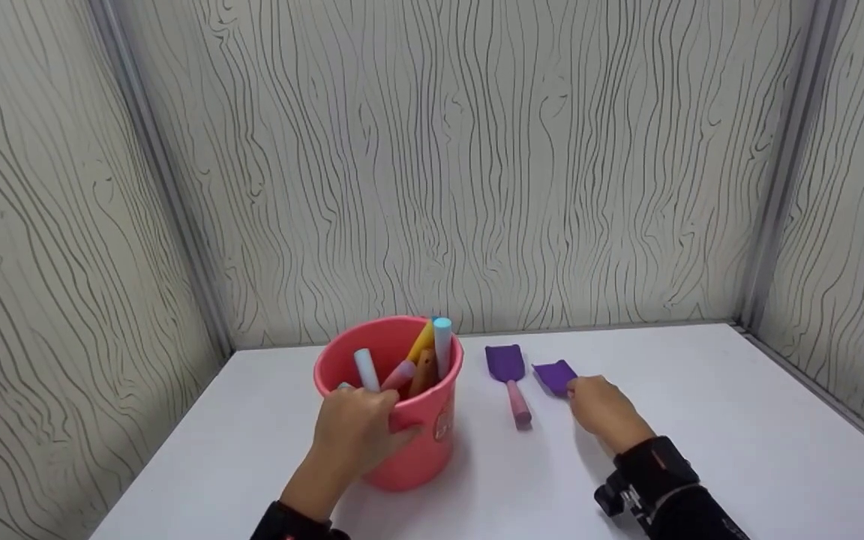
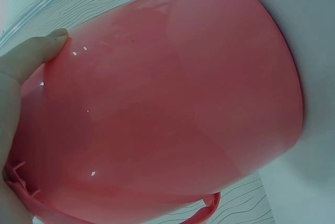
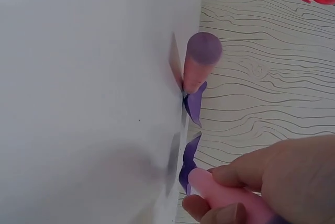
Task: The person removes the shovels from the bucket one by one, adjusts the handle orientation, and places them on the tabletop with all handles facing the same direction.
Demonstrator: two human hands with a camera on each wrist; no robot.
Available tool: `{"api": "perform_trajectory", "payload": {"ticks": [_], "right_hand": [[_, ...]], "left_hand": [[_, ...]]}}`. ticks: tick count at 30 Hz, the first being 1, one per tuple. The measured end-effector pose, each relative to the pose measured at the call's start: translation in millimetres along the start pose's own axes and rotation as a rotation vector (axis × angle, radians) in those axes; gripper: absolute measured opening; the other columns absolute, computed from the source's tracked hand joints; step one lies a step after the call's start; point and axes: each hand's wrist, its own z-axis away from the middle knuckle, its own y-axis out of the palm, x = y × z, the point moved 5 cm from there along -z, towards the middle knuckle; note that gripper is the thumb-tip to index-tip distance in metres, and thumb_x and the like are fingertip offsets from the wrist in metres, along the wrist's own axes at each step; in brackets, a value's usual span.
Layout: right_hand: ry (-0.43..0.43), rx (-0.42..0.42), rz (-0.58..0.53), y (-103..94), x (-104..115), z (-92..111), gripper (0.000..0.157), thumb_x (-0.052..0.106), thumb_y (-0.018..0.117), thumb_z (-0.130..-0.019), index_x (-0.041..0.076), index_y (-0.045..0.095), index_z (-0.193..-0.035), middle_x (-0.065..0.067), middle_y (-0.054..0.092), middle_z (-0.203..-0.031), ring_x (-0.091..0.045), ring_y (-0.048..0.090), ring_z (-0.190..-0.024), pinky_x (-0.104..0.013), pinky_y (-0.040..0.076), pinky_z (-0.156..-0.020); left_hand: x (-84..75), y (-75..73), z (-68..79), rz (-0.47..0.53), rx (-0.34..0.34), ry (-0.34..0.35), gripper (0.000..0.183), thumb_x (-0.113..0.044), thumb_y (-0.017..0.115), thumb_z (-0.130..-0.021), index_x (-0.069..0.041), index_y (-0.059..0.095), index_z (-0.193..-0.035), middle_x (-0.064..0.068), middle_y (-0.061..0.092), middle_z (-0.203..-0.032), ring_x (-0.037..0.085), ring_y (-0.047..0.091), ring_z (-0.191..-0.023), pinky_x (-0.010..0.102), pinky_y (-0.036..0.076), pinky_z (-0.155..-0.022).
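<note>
A pink bucket point(image 1: 421, 454) stands on the white table, and my left hand point(image 1: 357, 427) grips its near rim, thumb lying along the outer wall. In the left wrist view the bucket's wall point(image 2: 172, 88) fills most of the picture, with part of its carrying handle point(image 2: 207, 211) below. Several tool handles stick out of the bucket, among them a light blue one point(image 1: 442, 349) and a yellow one point(image 1: 420, 341). My right hand point(image 1: 603, 409) holds a small toy shovel by its pink handle point(image 3: 222, 195); its purple blade point(image 1: 553, 376) points away from me.
A second toy shovel point(image 1: 505, 364), purple-bladed with a pink handle, lies between the bucket and my right hand. Patterned panels point(image 1: 477, 165) enclose the white table point(image 1: 522, 487) at the back and on both sides.
</note>
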Motion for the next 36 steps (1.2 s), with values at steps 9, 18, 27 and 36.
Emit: {"api": "perform_trajectory", "payload": {"ticks": [9, 18, 27, 36], "right_hand": [[0.027, -0.044, -0.048, 11.7, -3, 1, 0.019, -0.004, 0.054, -0.096, -0.005, 0.072, -0.091, -0.026, 0.074, -0.092, -0.036, 0.071, -0.083, -0.055, 0.059, -0.076], [0.036, 0.029, -0.022, 15.1, 2, 4, 0.008, -0.002, 0.061, -0.091, -0.008, 0.066, -0.091, -0.019, 0.057, -0.088, -0.028, 0.054, -0.076, -0.055, 0.055, -0.077], [0.02, 0.097, 0.042, 15.1, 1, 8, 0.017, 0.001, 0.064, -0.092, -0.009, 0.067, -0.105, -0.024, 0.06, -0.096, -0.035, 0.064, -0.086, -0.059, 0.057, -0.084], [0.133, 0.311, 0.007, 0.9, 10, 22, 0.072, 0.002, 0.063, -0.095, -0.012, 0.033, -0.158, -0.028, 0.064, -0.112, -0.032, 0.063, -0.077, -0.041, 0.053, -0.06]], "left_hand": [[-0.2, -0.2, 1.0, 0.005, 0.004, -0.004, 0.045, -0.045, 0.097, -0.074, -0.016, 0.063, -0.071, -0.004, 0.064, -0.059, 0.013, 0.062, -0.049, 0.03, 0.062, -0.06], [0.1, 0.6, 0.4, 0.025, -0.019, 0.012, 0.044, -0.043, 0.098, -0.074, -0.015, 0.064, -0.072, -0.003, 0.065, -0.06, 0.013, 0.062, -0.049, 0.029, 0.061, -0.061], [0.1, 1.4, 0.3, 0.014, -0.002, -0.001, 0.044, -0.043, 0.098, -0.073, -0.015, 0.064, -0.072, -0.003, 0.065, -0.06, 0.014, 0.063, -0.05, 0.03, 0.062, -0.06], [2.3, 1.5, -0.8, 0.024, 0.013, -0.014, 0.04, -0.042, 0.099, -0.073, -0.014, 0.071, -0.078, -0.002, 0.069, -0.064, 0.015, 0.067, -0.053, 0.031, 0.064, -0.066]]}}
